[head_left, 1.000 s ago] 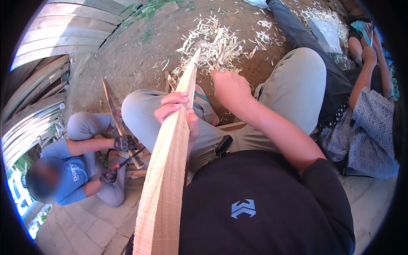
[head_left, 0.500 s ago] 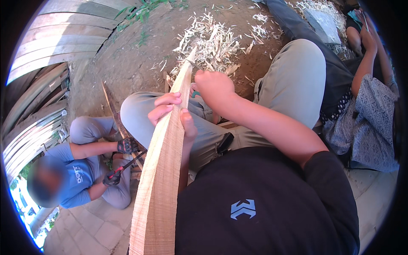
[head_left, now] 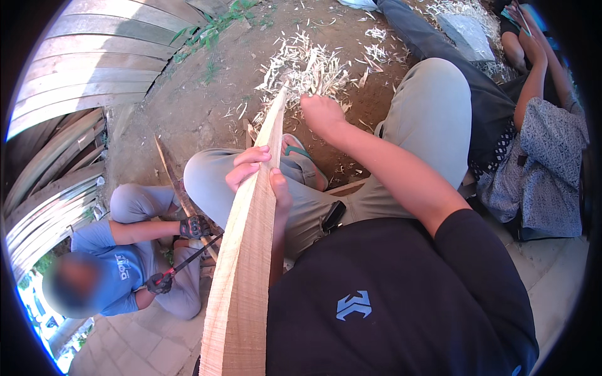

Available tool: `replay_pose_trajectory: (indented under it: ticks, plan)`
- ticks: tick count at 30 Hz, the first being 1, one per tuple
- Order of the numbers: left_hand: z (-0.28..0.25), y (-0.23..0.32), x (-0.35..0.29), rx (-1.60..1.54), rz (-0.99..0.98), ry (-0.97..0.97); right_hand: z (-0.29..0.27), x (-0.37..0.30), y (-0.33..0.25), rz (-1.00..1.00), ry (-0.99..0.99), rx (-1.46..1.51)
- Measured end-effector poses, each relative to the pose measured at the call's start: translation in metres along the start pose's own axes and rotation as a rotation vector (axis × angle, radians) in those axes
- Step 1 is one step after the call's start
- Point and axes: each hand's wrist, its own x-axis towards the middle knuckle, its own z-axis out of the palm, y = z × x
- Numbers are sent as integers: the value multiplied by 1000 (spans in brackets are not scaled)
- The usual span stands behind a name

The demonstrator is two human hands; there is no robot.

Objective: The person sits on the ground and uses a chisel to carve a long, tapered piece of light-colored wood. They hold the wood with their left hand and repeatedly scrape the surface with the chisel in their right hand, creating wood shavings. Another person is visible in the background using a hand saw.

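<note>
A long pale wooden stake [head_left: 241, 269] runs from the lower edge up past my lap, its far end narrowed to a point above the ground. My left hand [head_left: 281, 192] grips it around its middle, fingers on the left side and thumb on the right. Just right of the tip, my right hand [head_left: 323, 117] is closed in a fist, apart from the wood. It holds a knife whose thin blade showed half a second ago; the blade is hard to make out now against the shavings. Wood shavings [head_left: 301, 69] lie heaped on the dirt beyond the tip.
At left, a person in a blue shirt [head_left: 122, 266] holds a long blade [head_left: 194, 255] in gloved hands against a wooden stick [head_left: 168, 164]. Another person in patterned cloth [head_left: 545, 156] sits close on my right. A plank wall [head_left: 103, 53] stands at upper left.
My right hand has moved away from the stake's tip, slightly right, and the blade has left the wood. My left hand keeps its grip on the stake.
</note>
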Motion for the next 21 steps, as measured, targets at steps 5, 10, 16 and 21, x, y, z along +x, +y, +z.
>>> replay_pose_trajectory:
  ticks: [5,10,16,21]
  plan:
    - [0,3,1,2,-9,17,-44,-36,-22,-31,-20,-14]
    - [-1,2,0,12,-12,22,-74,-67,-36,-41,-76,55]
    - [0,-5,-2,-27,6,38,-60,-62,-40,-58,-64,66]
    - [-4,-3,-1,8,-24,94,-48,-58,-50,-84,-34,26]
